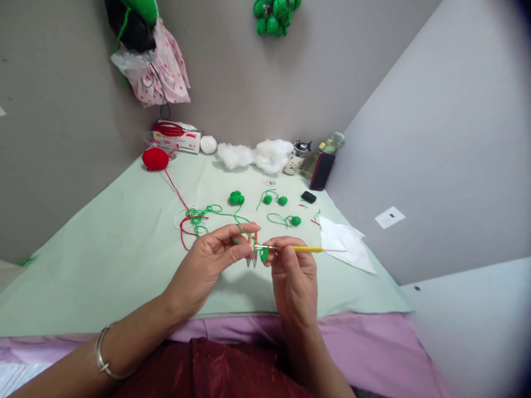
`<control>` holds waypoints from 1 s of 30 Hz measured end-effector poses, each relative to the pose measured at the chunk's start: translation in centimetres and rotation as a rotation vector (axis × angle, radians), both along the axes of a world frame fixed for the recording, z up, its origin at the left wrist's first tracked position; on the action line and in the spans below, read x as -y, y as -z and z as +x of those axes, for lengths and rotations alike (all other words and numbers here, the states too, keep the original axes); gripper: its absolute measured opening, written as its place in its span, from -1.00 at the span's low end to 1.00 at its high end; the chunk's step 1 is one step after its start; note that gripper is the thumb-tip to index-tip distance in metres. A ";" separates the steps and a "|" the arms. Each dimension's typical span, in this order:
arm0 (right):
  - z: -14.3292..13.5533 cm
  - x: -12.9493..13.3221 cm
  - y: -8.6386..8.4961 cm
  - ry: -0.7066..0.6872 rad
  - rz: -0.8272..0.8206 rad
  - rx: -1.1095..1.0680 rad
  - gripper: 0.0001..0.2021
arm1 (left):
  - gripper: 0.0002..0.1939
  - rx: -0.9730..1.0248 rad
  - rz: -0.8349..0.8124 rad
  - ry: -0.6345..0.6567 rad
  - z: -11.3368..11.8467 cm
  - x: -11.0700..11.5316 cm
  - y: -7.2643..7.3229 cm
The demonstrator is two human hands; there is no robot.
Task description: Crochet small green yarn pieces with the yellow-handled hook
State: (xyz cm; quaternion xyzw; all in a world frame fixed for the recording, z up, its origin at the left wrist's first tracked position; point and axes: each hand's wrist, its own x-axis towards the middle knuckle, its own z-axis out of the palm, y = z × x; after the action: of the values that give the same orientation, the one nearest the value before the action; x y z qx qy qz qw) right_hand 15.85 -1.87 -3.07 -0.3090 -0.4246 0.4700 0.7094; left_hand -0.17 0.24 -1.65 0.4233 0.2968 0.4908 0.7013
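Observation:
My left hand (pixel 211 257) grips small orange thread snips (pixel 253 249), metal tips pointing down, with green yarn (pixel 207 213) running over its fingers. My right hand (pixel 292 271) pinches a yellow-handled crochet hook (pixel 305 249) that lies level, its metal tip toward the left hand. A small green crocheted piece (pixel 264 254) hangs between the two hands, just right of the snips. Both hands hover over the pale green cloth (pixel 124 249).
Several small green crocheted balls (pixel 236 197) lie behind the hands. A red yarn ball (pixel 155 158), white stuffing (pixel 255 155), a box, a cup, a bottle and a dark phone stand at the back. White paper (pixel 346 243) lies at the right.

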 end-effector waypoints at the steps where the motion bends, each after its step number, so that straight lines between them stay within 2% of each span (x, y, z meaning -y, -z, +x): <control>1: 0.0 -0.1 -0.1 -0.015 -0.014 -0.042 -0.88 | -0.77 0.011 -0.009 0.009 -0.1 0.0 0.0; 6: -0.3 -0.2 -0.7 -0.118 -0.124 -0.216 -0.85 | -0.72 0.137 -0.066 0.060 -0.2 -0.1 -0.1; 11: -0.4 -0.3 -0.8 -0.228 -0.226 -0.392 -0.81 | -0.80 0.265 -0.124 0.061 0.0 -0.1 -0.6; 16: -0.6 -0.4 -0.9 -0.280 -0.233 -0.448 -0.82 | -0.83 0.329 -0.174 0.058 0.1 0.0 -1.1; 20: -0.6 -0.2 -0.9 -0.297 -0.229 -0.410 -0.81 | -0.84 0.251 -0.091 0.078 0.1 0.2 -1.2; 25: -0.8 -0.3 -0.7 -0.262 -0.204 -0.284 -0.78 | -0.83 -0.009 0.135 0.007 0.0 0.4 -1.1; 30: -0.9 -0.4 -0.6 -0.061 -0.095 -0.126 -0.79 | -0.71 -0.115 0.190 -0.010 -0.3 0.5 -1.0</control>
State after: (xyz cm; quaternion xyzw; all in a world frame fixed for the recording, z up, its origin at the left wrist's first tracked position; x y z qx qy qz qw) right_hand 14.91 -1.50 -2.44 -0.2991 -0.3656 0.5297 0.7045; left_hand -0.45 -0.22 -0.64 0.5138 0.2905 0.4951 0.6376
